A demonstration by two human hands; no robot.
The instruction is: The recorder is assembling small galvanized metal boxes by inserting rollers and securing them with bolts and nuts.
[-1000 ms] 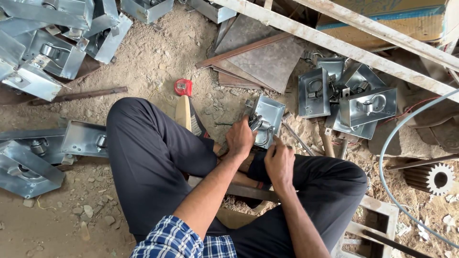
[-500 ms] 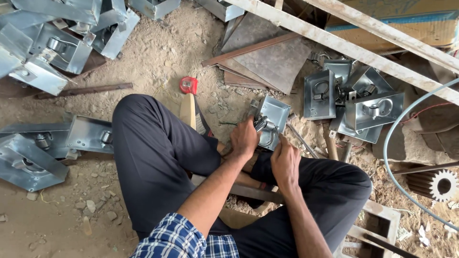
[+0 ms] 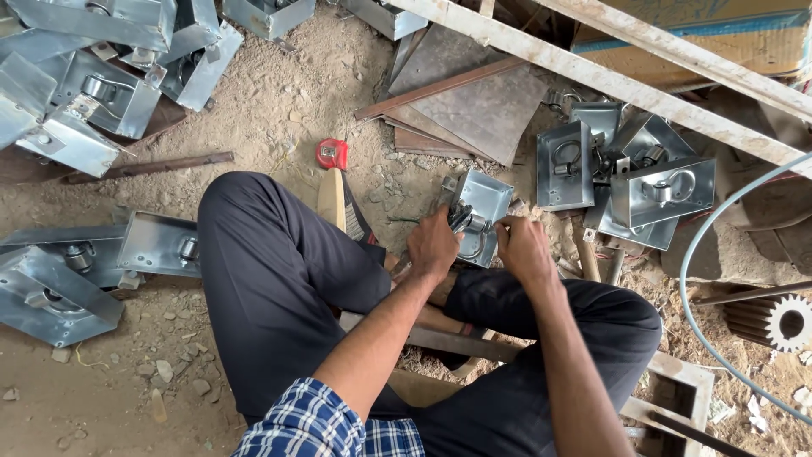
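Far left of the frame: a heap of galvanised metal boxes [image 3: 80, 76] fills the upper left corner, and two more metal housings [image 3: 59, 279] lie on the sandy ground at mid left, beside my bent knee. A red tape measure [image 3: 332, 153] sits on the dirt just above my leg, touching the end of a wooden handle [image 3: 331, 199].

Centre: my left hand [image 3: 433, 245] is closed around a dark tool [image 3: 460, 218], fingers curled tight, held against the open face of a small metal box [image 3: 483, 216] that rests on the ground in front of my crossed legs. My right hand [image 3: 523, 250] touches the box's right edge; fingers bent, pinching its rim.

Right: a cluster of similar boxes [image 3: 630, 173] lies under a rusted white bar [image 3: 609, 80]. A toothed gear [image 3: 774, 320] sits at the right edge.
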